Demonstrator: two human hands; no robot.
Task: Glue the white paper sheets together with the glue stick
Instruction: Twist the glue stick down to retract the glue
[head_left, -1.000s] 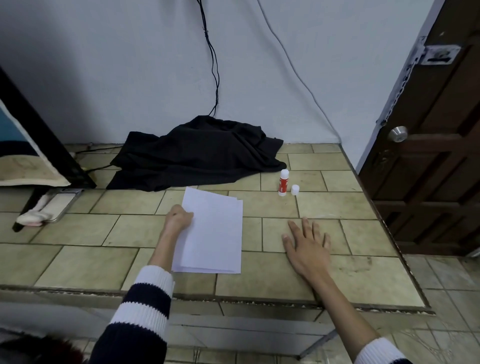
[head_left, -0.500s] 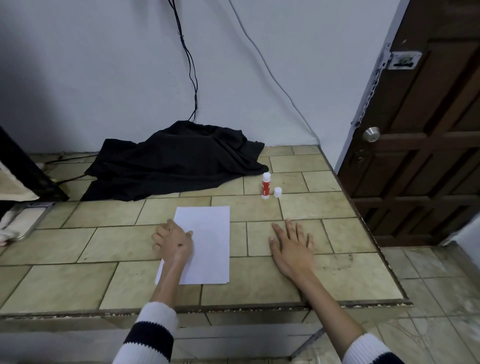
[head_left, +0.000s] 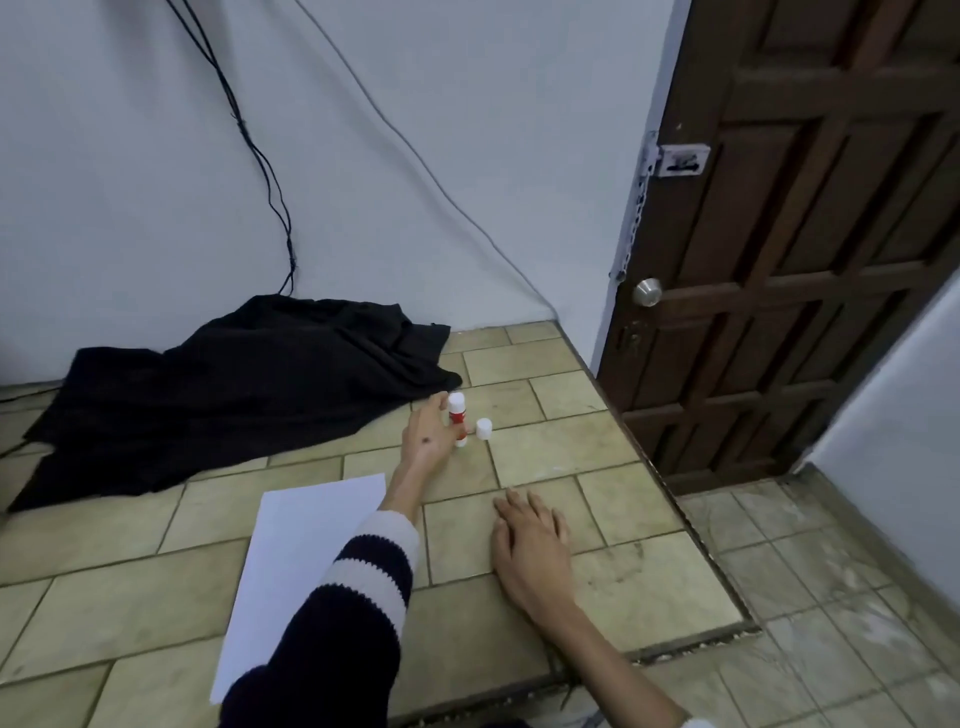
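Left hand (head_left: 427, 435): reaches the upright glue stick (head_left: 457, 415), fingers at it; whether it grips cannot be told.
Right hand (head_left: 530, 540): flat, fingers straight, on the tiled counter (head_left: 545, 452).
Paper (head_left: 296, 561): lies beneath the left sleeve.
Cap (head_left: 483, 428): stands beside the stick.

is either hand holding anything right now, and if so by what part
The left hand is closing round the red middle of the upright glue stick; whether the grip is firm cannot be told. The right hand lies flat on the tiles, holding nothing.

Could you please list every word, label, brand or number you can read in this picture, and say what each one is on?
No text can be read.
Glue stick: its red label is too small and blurred, and the left hand partly covers it.
White paper sheets: blank on the visible side.
Door latch: dark marks only, not legible.
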